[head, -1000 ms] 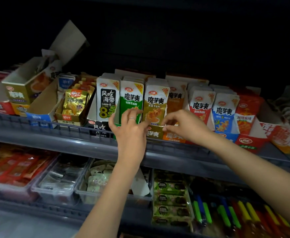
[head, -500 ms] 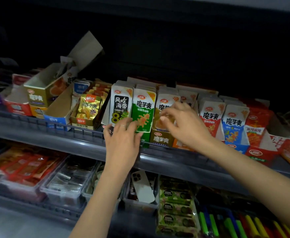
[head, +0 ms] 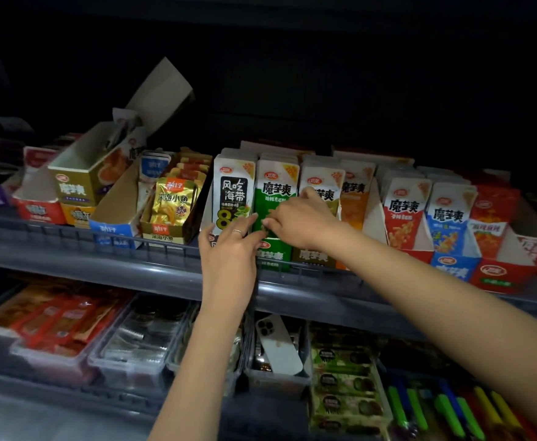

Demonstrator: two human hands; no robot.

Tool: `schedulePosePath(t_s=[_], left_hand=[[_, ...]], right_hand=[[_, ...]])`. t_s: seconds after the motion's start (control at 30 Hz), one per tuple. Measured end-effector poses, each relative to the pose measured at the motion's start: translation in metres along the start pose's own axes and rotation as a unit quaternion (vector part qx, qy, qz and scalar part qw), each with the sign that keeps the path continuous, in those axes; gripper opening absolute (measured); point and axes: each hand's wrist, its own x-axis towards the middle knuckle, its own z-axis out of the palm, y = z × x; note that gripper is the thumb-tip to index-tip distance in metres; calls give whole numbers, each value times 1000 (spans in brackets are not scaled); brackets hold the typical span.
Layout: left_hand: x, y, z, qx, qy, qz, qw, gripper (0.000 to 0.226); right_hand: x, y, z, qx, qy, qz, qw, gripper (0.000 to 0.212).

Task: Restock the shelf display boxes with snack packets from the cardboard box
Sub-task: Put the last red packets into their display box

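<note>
Left hand (head: 229,253), fingers straight, touches green snack packet (head: 276,190); right hand (head: 302,221) rests on it, grip unclear

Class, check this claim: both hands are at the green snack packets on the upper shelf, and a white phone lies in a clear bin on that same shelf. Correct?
No. The white phone lies in a clear bin on the lower shelf, as the head view shows. Both the left hand and right hand are at the green snack packets on the upper shelf.

Green-and-white packets (head: 276,190), black-and-white packets (head: 233,192), gold packets (head: 173,202), red display box (head: 499,275), grey shelf (head: 152,270), white phone (head: 280,346)
</note>
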Motion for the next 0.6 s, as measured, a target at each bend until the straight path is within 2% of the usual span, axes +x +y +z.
schedulePosePath(t_s=[0.13,0.23,0.3,0.4,0.43,0.53,0.6], left_hand=[[3,-2,5,2,7,4,1000,26],[5,-2,6,8,1,8,1000,31],[7,-2,5,14,2,10,1000,31],[9,3,1,12,-22,-17,1000,35],[8,5,1,14,-31,-27,999,39],[8,8,2,28,-43,-53,997,40],[8,8,3,33,-47,-66,996,43]], right_hand=[[3,0,3,-14,-6,11,1000,52],[0,6,4,48,5,-9,999,49],[-11,12,2,133,63,-24,989,39],[-30,28,2,164,188,-17,968,23],[-35,34,2,170,181,-13,969,22],[-44,36,4,198,48,-26,979,38],[-45,30,9,176,34,-35,983,44]])
